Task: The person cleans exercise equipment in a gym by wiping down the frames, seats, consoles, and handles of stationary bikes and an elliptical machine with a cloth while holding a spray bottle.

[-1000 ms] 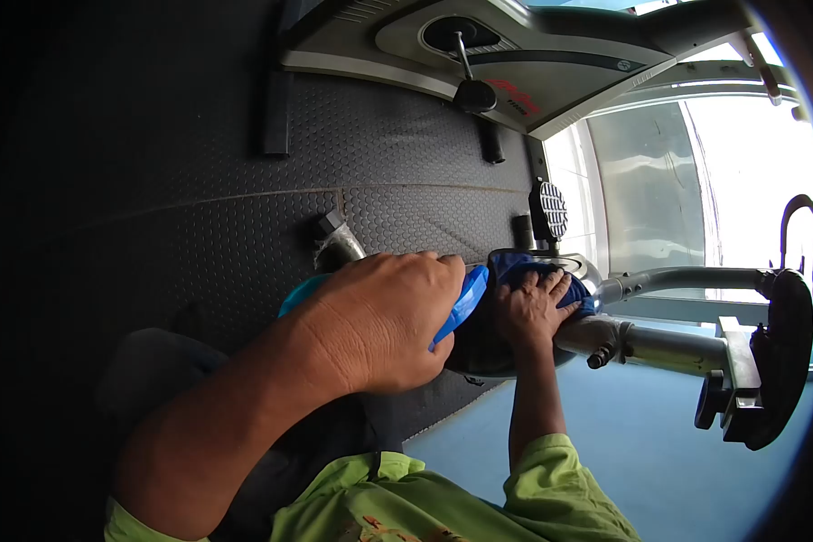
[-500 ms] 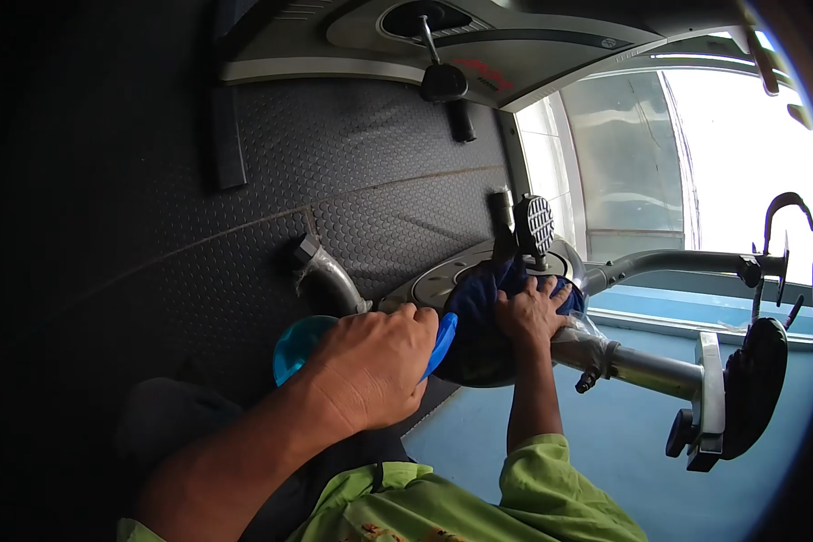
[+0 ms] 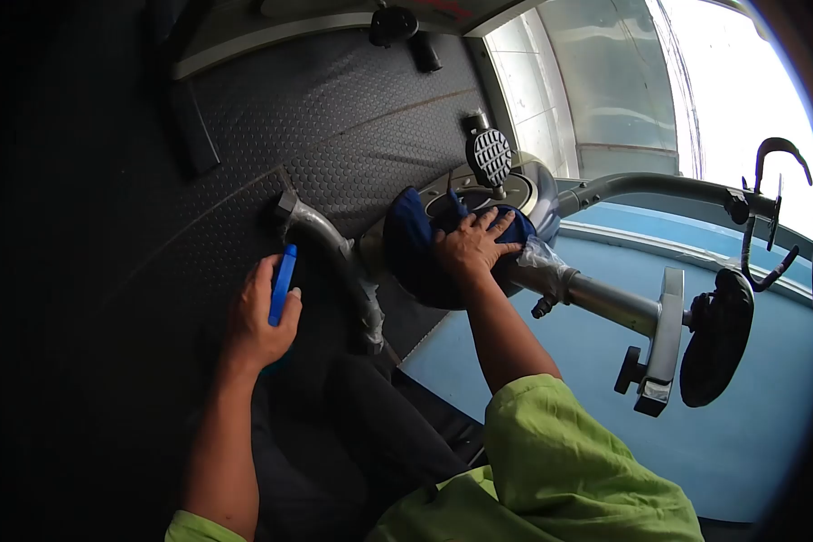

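The right hand (image 3: 477, 242) lies flat with fingers spread on the dark blue cloth (image 3: 408, 221), apparently to keep it pressed against the rounded housing (image 3: 542, 194) of the exercise bike, where it drapes over the near edge between the pedal (image 3: 491, 158) and the plastic-wrapped seat tube (image 3: 614, 303). The left hand (image 3: 260, 318) is closed around a blue-topped spray bottle (image 3: 283, 285), its body mostly hidden, with the thumb bent in front, a grip that seems suited to working a trigger. It is held well apart from the cloth, beside the curved floor leg (image 3: 334, 248), probably leaving the housing free for the other hand.
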The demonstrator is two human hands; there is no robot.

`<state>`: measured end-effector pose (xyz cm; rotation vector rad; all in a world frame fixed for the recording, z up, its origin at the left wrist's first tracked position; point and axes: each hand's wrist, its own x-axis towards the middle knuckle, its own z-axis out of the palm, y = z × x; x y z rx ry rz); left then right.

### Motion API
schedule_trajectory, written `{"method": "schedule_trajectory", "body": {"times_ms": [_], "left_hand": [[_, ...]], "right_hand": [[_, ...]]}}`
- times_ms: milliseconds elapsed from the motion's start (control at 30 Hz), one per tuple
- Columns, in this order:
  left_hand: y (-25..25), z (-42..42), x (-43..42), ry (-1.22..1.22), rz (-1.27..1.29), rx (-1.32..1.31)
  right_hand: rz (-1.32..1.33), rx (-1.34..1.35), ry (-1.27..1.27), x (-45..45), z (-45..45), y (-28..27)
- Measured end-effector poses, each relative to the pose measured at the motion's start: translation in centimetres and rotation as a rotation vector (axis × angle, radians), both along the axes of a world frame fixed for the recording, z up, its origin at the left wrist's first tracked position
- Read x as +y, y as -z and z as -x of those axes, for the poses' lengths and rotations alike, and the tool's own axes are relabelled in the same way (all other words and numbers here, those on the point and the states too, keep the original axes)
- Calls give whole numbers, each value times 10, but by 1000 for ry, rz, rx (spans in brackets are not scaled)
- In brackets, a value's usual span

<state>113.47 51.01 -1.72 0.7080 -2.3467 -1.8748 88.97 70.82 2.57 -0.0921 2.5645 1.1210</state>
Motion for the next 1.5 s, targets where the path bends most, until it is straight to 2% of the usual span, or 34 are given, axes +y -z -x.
{"method": "schedule_trajectory", "body": {"times_ms": [67, 133, 200, 233, 333, 400, 433, 500, 600, 667, 800, 867, 900, 967, 1000, 1033, 1100, 1233, 1333, 1400, 1500], "left_hand": [[12, -21, 13, -33, -44, -110], [20, -49, 33, -164, 58, -43], [13, -75, 53, -194, 12, -47], [7, -85, 59, -221, -20, -6], [-24, -100, 58, -172, -141, -143], [-34, -97, 57, -146, -210, -228], [-36, -92, 58, -154, -196, -232], [-38, -76, 55, -170, -183, -247], [-35, -48, 48, -214, -219, -287], [-26, -37, 53, -352, -345, -366], [-6, -27, 76, -429, -366, -473], [-3, -22, 85, -509, -531, -567], [3, -22, 90, -528, -540, -585], [12, -21, 96, -430, -482, -509], [15, -22, 98, -440, -490, -522], [16, -22, 100, -392, -449, -518], [12, -17, 102, -342, -433, -495], [8, -17, 93, -402, -525, -480], [-9, -21, 77, -399, -512, -471], [-17, -26, 70, -412, -435, -438], [-22, -34, 63, -362, -452, -515]], "right_hand": [[-12, -79, -57, 14, -9, -6], [88, -78, -67, 23, 9, -15], [150, -57, -15, 35, 45, -20], [99, -88, 45, 22, 55, -35], [70, -69, -7, 25, 50, -26], [-97, -304, -244, 14, 27, -12], [-145, -424, -234, 1, 20, -6], [-168, -430, -328, 2, 14, 26], [-169, -564, -280, -6, 17, 84], [-207, -674, -290, 6, 19, 132], [-290, -787, -250, 7, 38, 218], [-282, -851, -170, 3, 57, 244], [-296, -870, -185, 0, 64, 251], [-315, -897, -61, -9, 85, 261], [-191, -923, -76, 3, 90, 268], [-208, -932, -75, 16, 90, 275], [-215, -1010, -114, 4, 78, 248], [-313, -1197, -416, -18, 28, 138], [-173, -1116, -395, -15, 21, 44], [-105, -1069, -490, 7, 50, -12], [6, -1076, -449, 46, 122, -68]]}}
